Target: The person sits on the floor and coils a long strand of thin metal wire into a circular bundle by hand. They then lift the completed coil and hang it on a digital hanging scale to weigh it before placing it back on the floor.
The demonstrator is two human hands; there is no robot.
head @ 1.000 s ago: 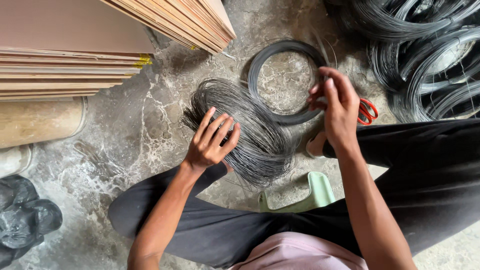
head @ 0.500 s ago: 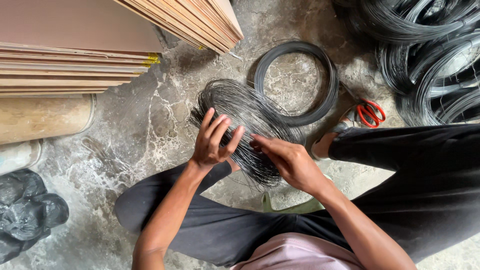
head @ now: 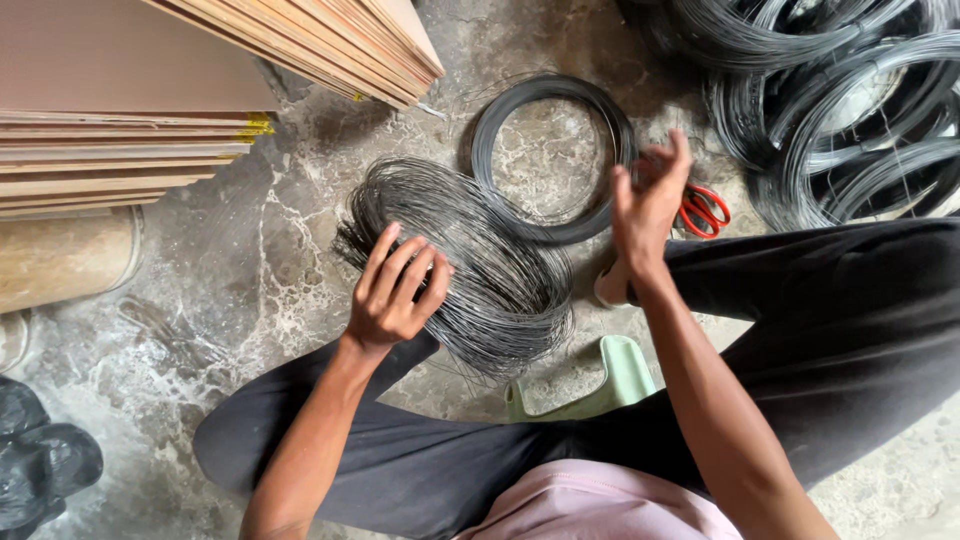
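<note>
A loose bundle of thin dark wire strands (head: 480, 270) lies on the stone floor in front of my legs. My left hand (head: 395, 295) rests on the bundle's near left side, fingers curled and apart, gripping nothing. My right hand (head: 650, 200) is raised over the right rim of a round coil of black wire (head: 500, 110). Its thumb and forefinger are pinched together on a thin wire strand that is hard to make out, and the other fingers point up. Red-handled scissors (head: 705, 210) lie just right of that hand.
Stacked plywood sheets (head: 130, 110) fill the upper left. Several large wire coils (head: 850, 110) are piled at the upper right. A pale green stool (head: 610, 385) is under me. A black bag (head: 40, 460) sits at the lower left, and my dark trouser legs (head: 830, 310) span the foreground.
My right hand left the wire bundle and rose to the right, over the coil near the scissors. My left hand stayed on the bundle.
</note>
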